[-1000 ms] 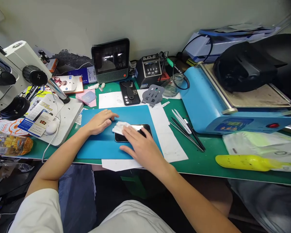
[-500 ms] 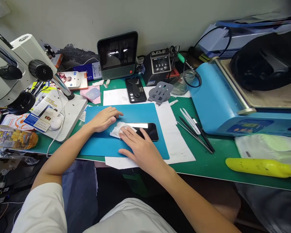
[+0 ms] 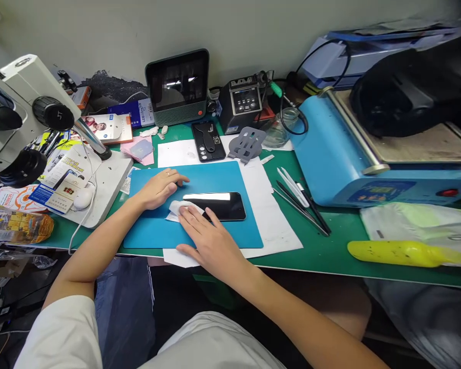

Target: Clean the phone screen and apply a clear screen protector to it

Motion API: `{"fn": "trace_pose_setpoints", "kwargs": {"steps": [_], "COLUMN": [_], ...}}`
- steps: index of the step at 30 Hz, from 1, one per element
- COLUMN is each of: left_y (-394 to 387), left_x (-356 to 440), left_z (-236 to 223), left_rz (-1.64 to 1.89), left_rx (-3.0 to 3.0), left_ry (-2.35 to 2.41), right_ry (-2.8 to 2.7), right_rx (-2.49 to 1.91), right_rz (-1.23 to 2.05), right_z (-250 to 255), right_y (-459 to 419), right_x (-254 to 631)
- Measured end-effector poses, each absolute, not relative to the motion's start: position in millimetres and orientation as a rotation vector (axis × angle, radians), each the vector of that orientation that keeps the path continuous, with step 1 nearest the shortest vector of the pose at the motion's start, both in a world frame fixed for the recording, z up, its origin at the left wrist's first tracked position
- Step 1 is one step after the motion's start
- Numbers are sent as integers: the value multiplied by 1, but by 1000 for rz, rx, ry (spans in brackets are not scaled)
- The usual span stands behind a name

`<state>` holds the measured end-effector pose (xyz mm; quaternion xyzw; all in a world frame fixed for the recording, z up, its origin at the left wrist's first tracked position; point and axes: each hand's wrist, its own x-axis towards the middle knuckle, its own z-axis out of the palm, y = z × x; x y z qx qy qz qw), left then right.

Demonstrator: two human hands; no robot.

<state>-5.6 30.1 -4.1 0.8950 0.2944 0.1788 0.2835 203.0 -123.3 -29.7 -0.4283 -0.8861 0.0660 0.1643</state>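
A smartphone [image 3: 230, 206] lies screen up on the blue mat [image 3: 149, 233], its dark glass reflecting a bright strip of light. Under the fingers of my right hand [image 3: 211, 243] is a crumpled white tissue [image 3: 176, 208], pressed down at the phone's lower left corner. My right fingers lie nearly straight over the tissue and hide part of it. To the left of the phone, my left hand [image 3: 159, 189] rests on the mat with its fingers loosely extended and holds nothing; a ring is on one finger.
White paper [image 3: 276, 230] lies beneath the mat. Tweezers and pen-like tools [image 3: 301, 197] are to the right, near a blue machine [image 3: 330, 169] and yellow bottle [image 3: 392, 253]. Behind sit a black phone-shaped panel [image 3: 207, 141], grey stand [image 3: 248, 143] and soldering station [image 3: 240, 105]. A microscope [image 3: 49, 113] stands left.
My right hand has slid the tissue left and toward me, off most of the screen, so more of the phone shows. My left hand stays in about the same place.
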Motion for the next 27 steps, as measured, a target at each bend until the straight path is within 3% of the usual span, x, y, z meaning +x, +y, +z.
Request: {"fn": "trace_pose_setpoints", "kwargs": {"steps": [16,27], "left_y": [32,35], "left_x": [-5,-4], "left_z": [-3,-4], "left_rz": [480,502], "left_rx": [2408,2420], "left_ry": [786,757], "right_ry": [-2366,-2409], "right_rx": [-1516,-1408], "right_rz": [-70,46], "right_z": [-38,-32], "right_y": [-150,-134], "right_x": [289,239]}}
